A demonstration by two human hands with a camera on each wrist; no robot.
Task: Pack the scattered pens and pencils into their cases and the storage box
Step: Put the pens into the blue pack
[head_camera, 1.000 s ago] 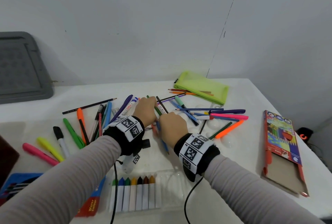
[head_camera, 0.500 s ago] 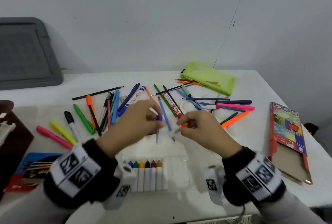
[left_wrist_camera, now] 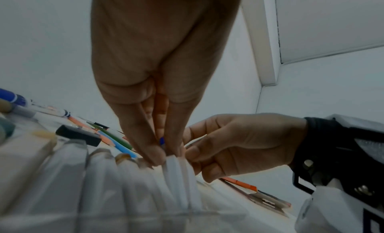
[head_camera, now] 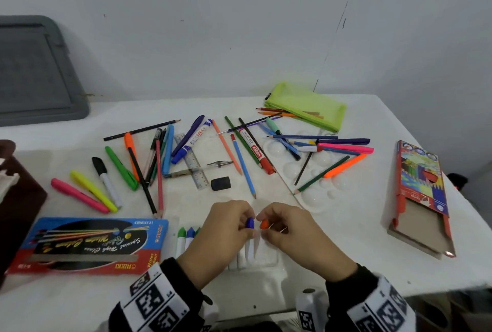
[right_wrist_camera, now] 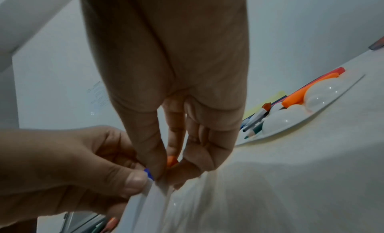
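Note:
At the table's front centre, my left hand point(head_camera: 231, 228) pinches a white pen with a blue cap point(head_camera: 250, 223). My right hand point(head_camera: 287, 228) pinches a matching pen with an orange cap point(head_camera: 265, 224) right beside it. Both pens stand nearly upright with their lower ends in a clear plastic pen tray point(head_camera: 269, 259). The tray holds a row of white pens, and a green-capped pen point(head_camera: 181, 233) shows at its left. The left wrist view shows the blue cap point(left_wrist_camera: 162, 140) between my fingertips. The right wrist view shows the orange cap point(right_wrist_camera: 172, 161) between thumb and fingers.
Many pens, pencils and markers lie scattered across the table's middle, with a ruler point(head_camera: 191, 161) and a black eraser point(head_camera: 220, 183). A blue-and-red watercolour sleeve point(head_camera: 87, 245) lies front left. A green pouch point(head_camera: 306, 109) sits far back, a coloured-pencil box point(head_camera: 420, 193) right, a grey lid point(head_camera: 34, 70) back left.
Both hands have drawn back from the pile in the middle to the tray at the front, each carrying a pen. The pens now stand upright in the tray.

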